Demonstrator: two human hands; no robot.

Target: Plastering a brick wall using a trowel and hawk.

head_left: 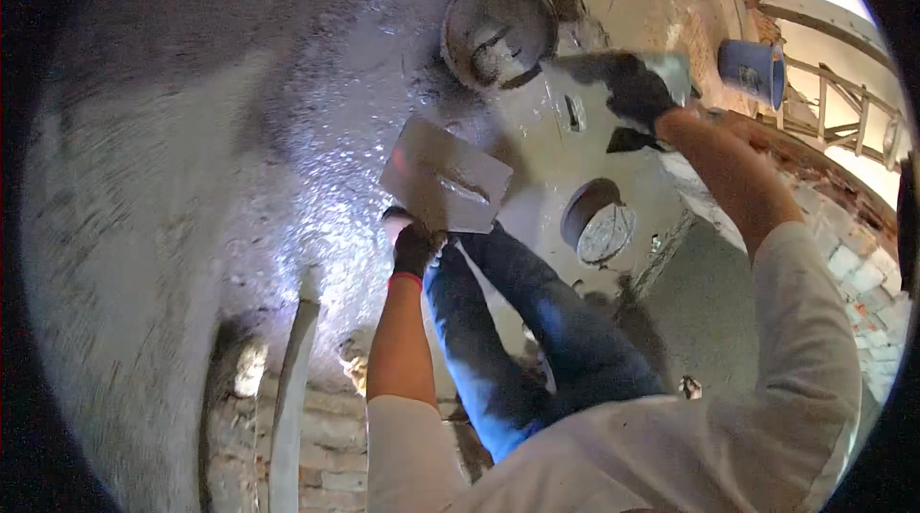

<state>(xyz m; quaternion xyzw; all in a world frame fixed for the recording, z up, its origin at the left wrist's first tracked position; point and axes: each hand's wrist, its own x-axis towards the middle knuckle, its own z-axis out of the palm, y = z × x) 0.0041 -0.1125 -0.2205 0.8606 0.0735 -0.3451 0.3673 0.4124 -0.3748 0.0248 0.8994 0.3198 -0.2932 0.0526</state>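
My left hand (418, 247), in a dark glove with a red band at the wrist, is closed at the edge of a square plasterer's hawk (431, 163). A thin pale ridge of mortar (466, 190) lies across the board. My right hand (637, 96), in a black glove, reaches out to the far right with its fingers closed over a flat grey blade (676, 68) that looks like a trowel; its handle is hidden by the glove. Beyond the hawk stands a round mortar tub (503, 10) with some grey mix inside.
Wet grey plaster (326, 130) shines on the surface at left. A small bucket (607, 233) stands right of my legs. Farther right are a blue bucket (750, 70), a wooden frame (834, 106) and bricks (858, 273). An upright pale strip (290, 398) stands at lower left.
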